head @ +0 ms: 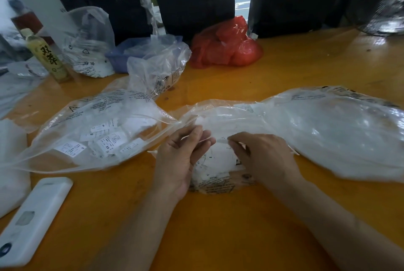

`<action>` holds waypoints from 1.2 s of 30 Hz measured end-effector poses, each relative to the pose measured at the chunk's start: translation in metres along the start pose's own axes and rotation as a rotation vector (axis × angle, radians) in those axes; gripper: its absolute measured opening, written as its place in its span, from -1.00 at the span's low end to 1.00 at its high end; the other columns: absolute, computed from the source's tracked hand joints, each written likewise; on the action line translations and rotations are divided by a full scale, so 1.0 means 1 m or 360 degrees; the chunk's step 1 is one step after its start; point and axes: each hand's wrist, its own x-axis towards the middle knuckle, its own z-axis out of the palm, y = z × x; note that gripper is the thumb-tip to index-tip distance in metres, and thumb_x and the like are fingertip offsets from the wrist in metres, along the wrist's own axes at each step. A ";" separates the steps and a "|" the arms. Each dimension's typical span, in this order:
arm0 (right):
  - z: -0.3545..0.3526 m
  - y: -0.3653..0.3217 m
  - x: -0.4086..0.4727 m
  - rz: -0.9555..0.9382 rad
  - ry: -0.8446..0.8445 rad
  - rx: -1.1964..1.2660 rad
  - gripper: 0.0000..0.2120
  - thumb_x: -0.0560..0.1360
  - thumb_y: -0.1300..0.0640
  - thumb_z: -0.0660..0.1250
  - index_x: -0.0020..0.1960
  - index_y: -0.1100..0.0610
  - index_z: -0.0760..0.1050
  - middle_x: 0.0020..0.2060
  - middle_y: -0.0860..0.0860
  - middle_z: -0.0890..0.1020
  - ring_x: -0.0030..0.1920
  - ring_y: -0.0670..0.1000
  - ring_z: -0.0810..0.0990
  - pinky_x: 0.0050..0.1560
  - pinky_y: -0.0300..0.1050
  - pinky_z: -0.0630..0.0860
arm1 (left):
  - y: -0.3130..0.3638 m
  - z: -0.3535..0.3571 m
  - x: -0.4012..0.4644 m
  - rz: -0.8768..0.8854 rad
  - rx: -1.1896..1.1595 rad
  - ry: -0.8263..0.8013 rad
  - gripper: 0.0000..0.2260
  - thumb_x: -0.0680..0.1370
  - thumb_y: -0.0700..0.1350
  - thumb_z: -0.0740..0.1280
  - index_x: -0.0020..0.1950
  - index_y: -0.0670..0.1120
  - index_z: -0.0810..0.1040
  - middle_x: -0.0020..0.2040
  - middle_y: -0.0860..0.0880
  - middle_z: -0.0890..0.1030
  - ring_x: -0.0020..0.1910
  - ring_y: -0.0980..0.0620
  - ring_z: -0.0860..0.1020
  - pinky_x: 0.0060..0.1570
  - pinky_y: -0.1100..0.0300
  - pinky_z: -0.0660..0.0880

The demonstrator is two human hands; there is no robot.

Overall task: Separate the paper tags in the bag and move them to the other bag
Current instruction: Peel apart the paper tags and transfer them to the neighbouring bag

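Hands [179, 157] [260, 155] apparently pinch thin white paper tags [218, 155] over crinkled clear bag [328, 131].

A: Which markings were read on the paper tags [102, 139] inside the left clear bag [65, 122]?

B: "S" was read on 3 tags, "XS" on 1. Finer print was not resolved.

A: And the bottle [47, 56]?

B: 2 large Chinese characters, "双萃", were recorded on its label.

A: The tags under the hands?

B: "S" was noted on a tag [215, 157]; "KENTUNG" appears on the bag print [213, 181] below, though it is blurred. A recycling triangle was seen on the rear bag [86, 52].
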 end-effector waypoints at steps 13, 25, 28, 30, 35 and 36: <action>-0.021 0.009 0.000 0.0374 0.0391 0.1413 -0.61 0.57 0.21 0.45 0.36 0.00 0.53 -0.19 -0.03 0.72 -0.14 -0.04 0.73 -0.08 -0.29 0.63 | -0.003 0.007 -0.012 -0.0017 0.0184 -0.0262 -0.81 0.46 -0.12 0.50 0.05 -0.10 0.78 0.05 -0.27 0.75 0.08 -0.20 0.74 0.04 0.19 0.67; -0.024 0.004 -0.001 0.0406 0.0195 0.1624 -0.91 0.56 0.14 0.45 0.04 0.12 0.62 -0.19 -0.02 0.74 -0.15 -0.08 0.72 -0.13 -0.32 0.57 | -0.007 0.007 -0.011 -0.0053 0.0240 -0.0347 -0.72 0.47 -0.01 0.55 0.12 -0.12 0.77 0.10 -0.24 0.75 0.16 -0.20 0.72 0.17 0.15 0.64; -0.022 0.003 -0.001 0.0400 0.0187 0.1619 -0.92 0.55 0.12 0.46 0.03 0.03 0.61 -0.20 -0.04 0.74 -0.17 -0.12 0.71 -0.15 -0.35 0.56 | -0.008 0.007 -0.012 -0.0068 0.0262 -0.0376 -0.69 0.49 0.01 0.54 0.14 -0.14 0.76 0.12 -0.24 0.74 0.18 -0.20 0.71 0.19 0.14 0.63; -0.022 0.002 -0.001 0.0397 0.0185 0.1596 -0.89 0.51 0.04 0.46 0.03 -0.01 0.61 -0.17 -0.02 0.74 -0.12 -0.06 0.73 -0.12 -0.25 0.63 | -0.008 0.007 -0.012 -0.0075 0.0275 -0.0388 -0.68 0.48 0.02 0.54 0.14 -0.15 0.76 0.12 -0.24 0.74 0.18 -0.20 0.71 0.19 0.15 0.63; -0.017 0.002 -0.002 0.0363 0.0198 0.1338 -0.92 0.56 0.08 0.45 0.05 -0.04 0.59 -0.14 -0.05 0.74 -0.09 0.02 0.72 -0.05 0.09 0.67 | -0.010 0.005 -0.012 -0.0062 0.0308 -0.0412 -0.75 0.54 -0.04 0.48 0.14 -0.13 0.76 0.12 -0.23 0.74 0.19 -0.19 0.71 0.20 0.16 0.62; -0.017 0.002 -0.001 0.0354 0.0210 0.1294 -0.91 0.57 0.09 0.45 0.04 -0.04 0.59 -0.13 -0.09 0.74 -0.09 -0.02 0.72 -0.02 0.05 0.67 | -0.010 0.004 -0.012 -0.0060 0.0309 -0.0417 -0.75 0.54 -0.05 0.48 0.15 -0.13 0.76 0.13 -0.23 0.74 0.19 -0.19 0.71 0.20 0.15 0.62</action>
